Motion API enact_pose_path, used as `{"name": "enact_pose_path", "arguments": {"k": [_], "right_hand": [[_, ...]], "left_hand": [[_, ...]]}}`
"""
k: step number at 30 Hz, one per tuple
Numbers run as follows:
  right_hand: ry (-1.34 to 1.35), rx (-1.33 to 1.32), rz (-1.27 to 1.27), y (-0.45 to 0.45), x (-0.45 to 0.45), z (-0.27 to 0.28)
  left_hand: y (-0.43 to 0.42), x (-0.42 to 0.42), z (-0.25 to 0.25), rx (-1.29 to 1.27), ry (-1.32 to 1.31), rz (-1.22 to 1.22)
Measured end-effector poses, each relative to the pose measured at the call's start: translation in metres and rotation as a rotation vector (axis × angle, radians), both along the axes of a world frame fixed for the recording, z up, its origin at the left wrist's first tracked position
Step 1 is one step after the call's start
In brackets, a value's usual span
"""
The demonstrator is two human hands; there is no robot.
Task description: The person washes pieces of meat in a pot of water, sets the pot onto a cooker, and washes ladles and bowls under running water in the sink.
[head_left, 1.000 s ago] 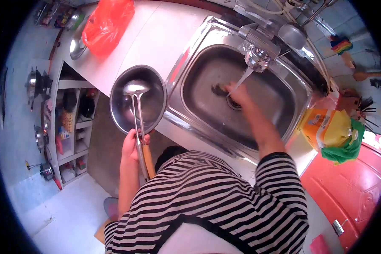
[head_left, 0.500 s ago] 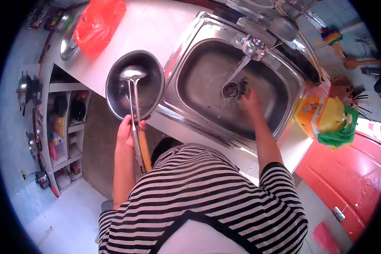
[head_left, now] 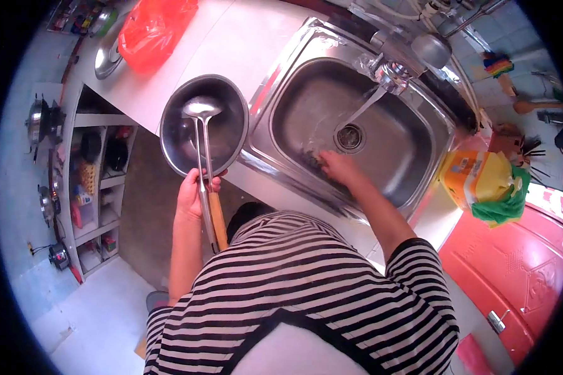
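"So, what do the fingers have hold of?"

"The left hand (head_left: 191,195) grips the near rim of a metal bowl (head_left: 231,128) together with the ladle (head_left: 199,107) handle and a wooden handle (head_left: 216,215). The right hand (head_left: 336,167) has its fingers closed around a dark scrubber (head_left: 311,157), low in the sink (head_left: 391,165); blur hides the exact hold."

"What could go wrong?"

"That left load hangs from one edge, so a wet or loosening grip might let the bowl tip or the handles slide. A soaked scrubber could slip out too, and loose scraps might clog the drain (head_left: 349,137) just beyond."

"And the water?"

"It runs from the tap (head_left: 394,76) near the drain; a hand crossing that stream would probably splash the counter (head_left: 238,37)."

"Anything in the way?"

"The raised sink edge stands between bowl and basin, and the tap overhangs the far side. A yellow container (head_left: 472,175) and green bag (head_left: 503,201) crowd the right edge, where an elbow could knock them. Beyond the bowl lies a red bag (head_left: 156,34), well apart from both hands."
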State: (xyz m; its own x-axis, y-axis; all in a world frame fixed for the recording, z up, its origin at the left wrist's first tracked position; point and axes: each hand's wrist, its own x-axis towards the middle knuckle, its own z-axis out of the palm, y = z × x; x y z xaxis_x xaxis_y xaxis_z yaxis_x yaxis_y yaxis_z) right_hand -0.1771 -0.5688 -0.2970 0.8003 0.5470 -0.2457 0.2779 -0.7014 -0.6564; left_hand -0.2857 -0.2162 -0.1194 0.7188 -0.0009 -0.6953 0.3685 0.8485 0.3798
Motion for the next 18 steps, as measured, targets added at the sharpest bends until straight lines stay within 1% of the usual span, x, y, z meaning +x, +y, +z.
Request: {"name": "enact_pose_path", "arguments": {"k": [1,2,4,5,7,9,11,13,15,17,18], "right_hand": [[-0.016,-0.093,0.077,0.002,0.005,-0.006],[-0.022,-0.091,0.080,-0.002,0.016,-0.011],[-0.117,-0.258,-0.399,-0.007,0.032,-0.014],[-0.112,-0.253,-0.402,-0.003,0.029,-0.017],[0.232,0.100,-0.420,0.007,0.024,-0.014],[-0.109,-0.122,0.019,0.030,0.024,-0.009],[-0.096,-0.139,0.039,0.063,0.032,0.001],[-0.088,-0.142,0.055,0.080,0.056,-0.002],[0.002,-0.189,-0.280,0.091,0.093,-0.012],[-0.022,-0.271,-0.453,0.074,0.125,-0.013],[-0.140,-0.121,-0.642,0.053,0.145,-0.064]], "left_hand": [[-0.002,0.001,0.002,-0.001,-0.004,0.001],[-0.004,0.002,0.005,0.028,0.019,0.005],[-0.005,0.001,0.008,0.067,0.047,0.011],[-0.006,0.000,0.010,0.052,0.058,0.030],[-0.007,-0.001,0.008,0.050,0.044,0.060],[0.000,-0.002,0.000,0.040,0.055,0.056],[-0.001,-0.002,0.003,0.025,0.075,0.083],[-0.004,-0.003,0.012,0.041,0.098,0.095],[-0.005,-0.004,0.011,0.059,0.121,0.072],[-0.007,-0.009,0.014,0.100,0.108,0.081],[-0.007,-0.010,0.015,0.130,0.100,0.083]]}}
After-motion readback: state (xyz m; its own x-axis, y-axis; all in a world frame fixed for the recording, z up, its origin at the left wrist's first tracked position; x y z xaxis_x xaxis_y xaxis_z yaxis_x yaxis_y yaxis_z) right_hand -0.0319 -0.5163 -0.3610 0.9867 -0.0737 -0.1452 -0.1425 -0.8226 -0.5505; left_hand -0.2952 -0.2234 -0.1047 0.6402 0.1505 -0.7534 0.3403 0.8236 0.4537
